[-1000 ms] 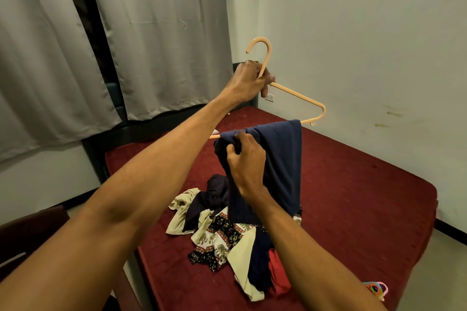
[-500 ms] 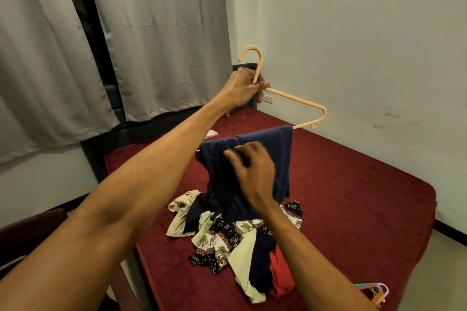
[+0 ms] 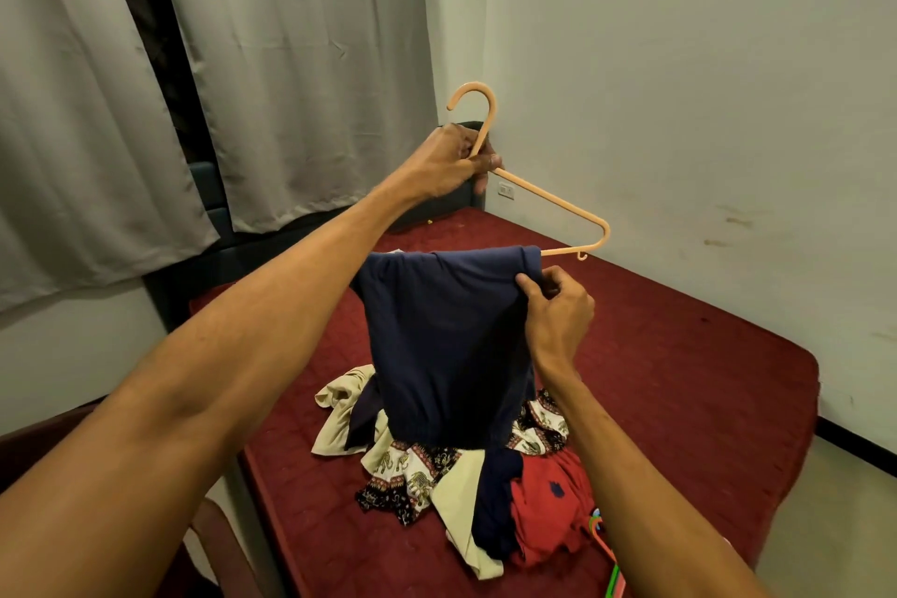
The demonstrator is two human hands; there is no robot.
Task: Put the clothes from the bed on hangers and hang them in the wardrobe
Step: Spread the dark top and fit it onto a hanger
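Right hand (image 3: 558,321) first: your fingers are curled in a pinch on the top right edge of the navy garment (image 3: 446,345), right at the fold where the cloth hangs over the bar of the peach hanger (image 3: 553,199). Draw that edge outward along the bar, I'd say, because the right end is bare and an off-centre fold could slide off. Beyond it, your left hand (image 3: 451,160) is wrapped round the hanger's neck just under the hook, holding it up at a tilt; level it as you smooth. Below and farther out, the pile of clothes (image 3: 437,476) waits on the red bed (image 3: 704,379), with coloured hangers (image 3: 604,544) just beside it. No wardrobe is in view.
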